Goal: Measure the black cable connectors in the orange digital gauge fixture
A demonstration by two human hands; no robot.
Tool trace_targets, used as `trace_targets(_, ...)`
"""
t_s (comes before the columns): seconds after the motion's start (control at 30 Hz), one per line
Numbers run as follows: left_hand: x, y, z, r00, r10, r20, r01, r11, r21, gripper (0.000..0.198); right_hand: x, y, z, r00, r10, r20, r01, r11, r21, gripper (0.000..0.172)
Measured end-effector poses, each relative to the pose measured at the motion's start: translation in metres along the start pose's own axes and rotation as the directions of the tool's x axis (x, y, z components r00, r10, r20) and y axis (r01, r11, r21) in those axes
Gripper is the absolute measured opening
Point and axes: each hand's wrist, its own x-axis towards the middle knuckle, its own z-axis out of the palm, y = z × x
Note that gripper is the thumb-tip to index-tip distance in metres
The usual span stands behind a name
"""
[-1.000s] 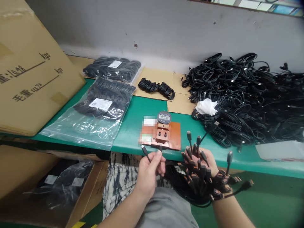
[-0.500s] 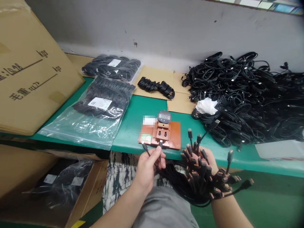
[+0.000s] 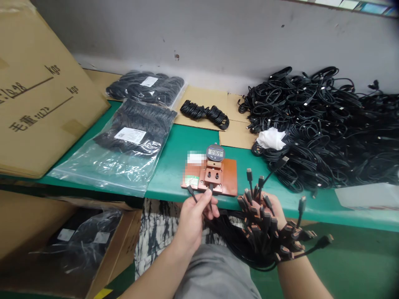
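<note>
My left hand (image 3: 193, 220) pinches two black cable ends; one plug (image 3: 211, 189) sits in the slot of a copper test fixture (image 3: 215, 178) at the table's front edge, the other plug (image 3: 190, 192) sticks up to the left. The fixture's round digital gauge (image 3: 215, 153) shows digits. My right hand (image 3: 268, 214) grips a thick bundle of black cables (image 3: 268, 232) with several plugs fanning upward and to the right.
A large heap of loose black cables (image 3: 324, 128) with a white cloth (image 3: 271, 139) covers the right of the green table (image 3: 174, 158). Bagged cables (image 3: 127, 141) and a flat cardboard box (image 3: 37, 108) lie left. An open carton (image 3: 77, 241) stands below left.
My left hand pushed the cable plug forward into the fixture's slot, and the gauge reading changed. The right hand with its bundle stayed nearly still.
</note>
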Motion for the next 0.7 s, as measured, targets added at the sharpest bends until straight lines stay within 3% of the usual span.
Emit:
trace_targets(0.23, 0.002, 0.003, 0.002, 1.0, 0.008, -0.019, -0.008, 1.0, 0.01, 0.035, -0.001, 0.005, 0.001, 1.0, 0.017, -0.02, -0.017, 1.0, -0.016, 0.03)
trace_targets(0.5, 0.003, 0.004, 0.002, 1.0, -0.001, -0.028, 0.002, 1.0, 0.007, 0.035, 0.001, -0.024, 0.006, 0.998, -0.047, -0.036, 0.046, 0.999, -0.027, 0.036)
trace_targets(0.7, 0.003, 0.002, 0.002, 1.0, -0.002, -0.03, 0.002, 1.0, -0.002, 0.035, 0.0, -0.023, 0.008, 1.0, -0.006, -0.01, 0.007, 1.0, 0.029, 0.03)
